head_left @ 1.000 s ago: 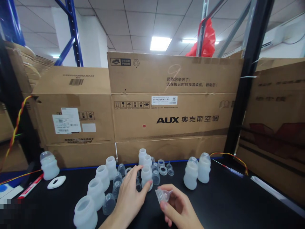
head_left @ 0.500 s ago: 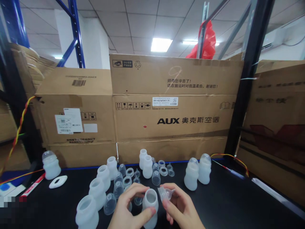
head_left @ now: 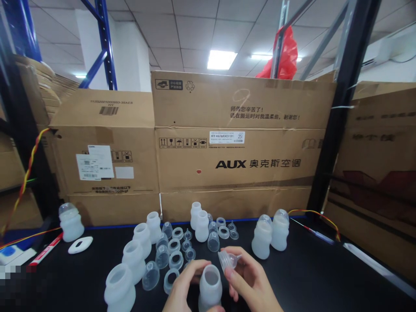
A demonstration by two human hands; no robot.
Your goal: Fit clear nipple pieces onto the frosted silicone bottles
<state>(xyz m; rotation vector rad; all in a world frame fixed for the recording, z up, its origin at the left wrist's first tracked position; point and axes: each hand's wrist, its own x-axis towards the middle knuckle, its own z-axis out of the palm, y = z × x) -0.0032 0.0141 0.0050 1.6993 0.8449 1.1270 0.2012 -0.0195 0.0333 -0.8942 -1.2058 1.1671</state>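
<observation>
White, translucent bottle point(head_left: 210, 289), open-mouthed, is held roughly upright in the left hand point(head_left: 185, 285) at the bottom of view; contact with the tabletop point(head_left: 302, 277) cannot be told. Clear teat piece point(head_left: 227, 260) is pinched in the right hand point(head_left: 248, 279), tilted, just beside the bottle's mouth. Bottle judged light, smooth, possibly slippery; best gripped around the waist, rim left free. Teat tip probably soft, easily bent; wider collar likely stiffer, better held there. Loose rings point(head_left: 176, 259) and clear caps point(head_left: 151, 276) are spread nearby, left.
</observation>
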